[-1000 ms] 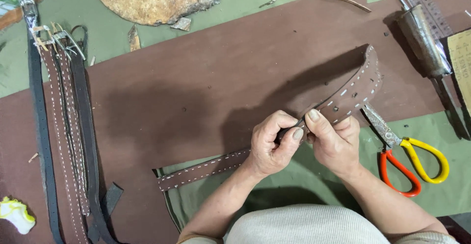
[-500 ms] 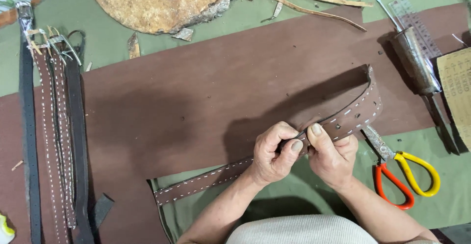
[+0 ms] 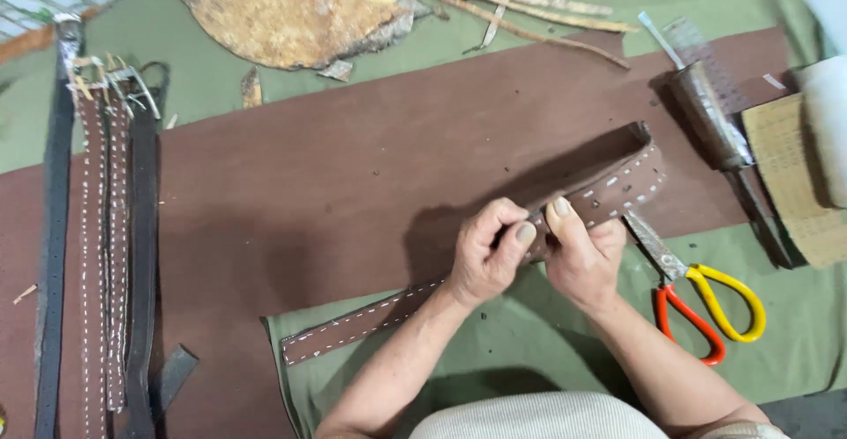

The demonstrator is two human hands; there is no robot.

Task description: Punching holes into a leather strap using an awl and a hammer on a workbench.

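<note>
Green-covered desk (image 3: 371, 42) overlaid by a broad brown leather sheet (image 3: 335, 174). At centre, my left hand (image 3: 485, 258) and right hand (image 3: 578, 258) pinch a white-stitched brown belt strap (image 3: 362, 324) between thumbs and fingers; it runs from lower left up to right of centre. Scissors (image 3: 697, 293) lie just right; finished belts (image 3: 97, 245) at left.
</note>
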